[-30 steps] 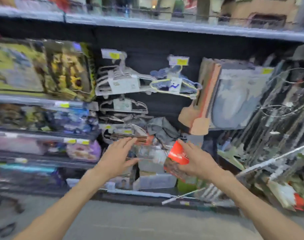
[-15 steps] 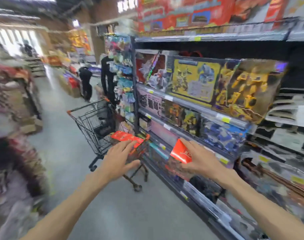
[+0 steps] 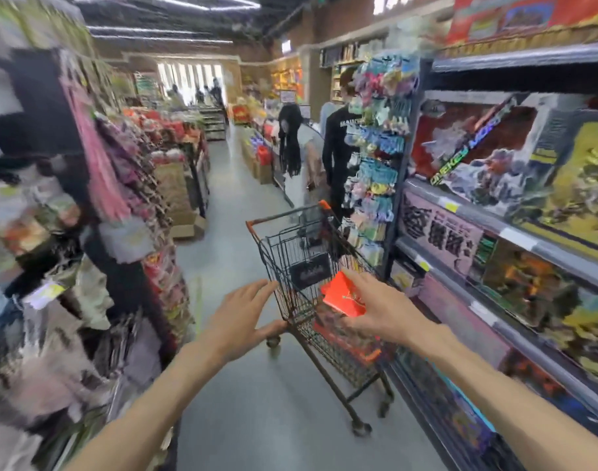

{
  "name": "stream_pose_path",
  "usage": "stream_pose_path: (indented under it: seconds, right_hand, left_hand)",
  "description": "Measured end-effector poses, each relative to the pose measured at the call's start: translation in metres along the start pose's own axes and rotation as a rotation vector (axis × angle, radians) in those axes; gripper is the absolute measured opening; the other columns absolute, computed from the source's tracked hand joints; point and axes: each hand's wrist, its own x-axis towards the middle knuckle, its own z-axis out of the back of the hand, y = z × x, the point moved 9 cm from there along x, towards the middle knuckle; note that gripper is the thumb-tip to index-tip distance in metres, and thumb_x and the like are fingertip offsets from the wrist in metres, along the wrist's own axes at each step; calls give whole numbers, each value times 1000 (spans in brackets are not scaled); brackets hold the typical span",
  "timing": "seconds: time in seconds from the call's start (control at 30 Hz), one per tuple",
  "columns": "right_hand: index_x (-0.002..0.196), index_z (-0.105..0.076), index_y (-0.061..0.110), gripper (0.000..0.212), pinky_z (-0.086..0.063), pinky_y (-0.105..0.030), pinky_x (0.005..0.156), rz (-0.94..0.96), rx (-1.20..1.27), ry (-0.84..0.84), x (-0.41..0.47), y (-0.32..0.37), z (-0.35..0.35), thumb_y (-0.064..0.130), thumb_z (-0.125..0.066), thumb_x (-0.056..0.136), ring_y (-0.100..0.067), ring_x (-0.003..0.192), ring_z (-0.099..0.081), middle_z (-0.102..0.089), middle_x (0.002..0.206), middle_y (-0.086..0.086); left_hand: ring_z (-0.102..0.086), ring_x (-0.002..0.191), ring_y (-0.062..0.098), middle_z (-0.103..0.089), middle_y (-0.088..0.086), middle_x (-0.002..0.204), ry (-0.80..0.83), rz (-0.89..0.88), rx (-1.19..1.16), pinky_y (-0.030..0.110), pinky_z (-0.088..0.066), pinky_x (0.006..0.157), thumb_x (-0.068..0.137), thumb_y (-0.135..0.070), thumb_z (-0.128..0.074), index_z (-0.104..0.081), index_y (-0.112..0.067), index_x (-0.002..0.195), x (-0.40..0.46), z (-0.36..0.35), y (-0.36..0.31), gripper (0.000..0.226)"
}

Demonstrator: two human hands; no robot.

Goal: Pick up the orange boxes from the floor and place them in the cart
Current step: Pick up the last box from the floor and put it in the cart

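My right hand [image 3: 379, 311] grips a flat orange box [image 3: 343, 295] and holds it over the near end of the dark wire cart [image 3: 290, 266]. The cart stands in the aisle just ahead, with an orange handle at its far end. More orange boxes [image 3: 352, 345] lie inside its basket. My left hand [image 3: 239, 317] is spread open at the cart's near left corner, its thumb close to the rim, holding nothing.
Toy shelves [image 3: 494, 232] run along the right, close to the cart. A rack of hanging goods [image 3: 114, 198] lines the left. Two people [image 3: 324, 154] stand past the cart on the right. Grey floor [image 3: 263, 409] lies between the racks.
The view has swung left from the shelf to face down the aisle. The cart has come much closer, and my right hand with the box is now over it.
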Motion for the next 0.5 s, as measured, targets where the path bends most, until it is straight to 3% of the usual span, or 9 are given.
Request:
stream_pose_path:
  seconds: [0.13,0.3,0.4,0.5]
  right_hand:
    - [159,-12,26,102,-47,-33,82,60,6,18,107,-4,-21,60,-64,78,-17,115,-53,-51,134,1]
    - [159,-12,29,102,-43,-25,69,68,25,42,214,-19,-44,50,-72,80,-13,107,-58,-51,134,3]
    - [159,-11,29,102,-41,-21,68,48,24,46,276,-40,-62,50,-71,80,-11,101,-55,-52,134,3]
    - [159,-12,27,102,-45,-27,75,19,24,50,336,-63,-81,55,-69,79,-14,108,-55,-49,138,3]
  left_hand:
    - [-29,147,23,-32,3,161,-5,56,10,42,-28,119,93,-74,-35,-20,-26,158,52,-3,66,82]
    - [-29,147,22,-32,2,161,-12,104,0,39,-27,119,94,-72,-39,-20,-28,158,122,-15,146,80]
    - [-31,146,21,-33,1,160,-12,93,-13,41,-30,118,94,-74,-37,-21,-28,158,173,-29,186,80]
    - [-31,146,21,-33,1,160,-12,49,-32,42,-30,119,93,-74,-37,-21,-27,157,231,-50,222,81]
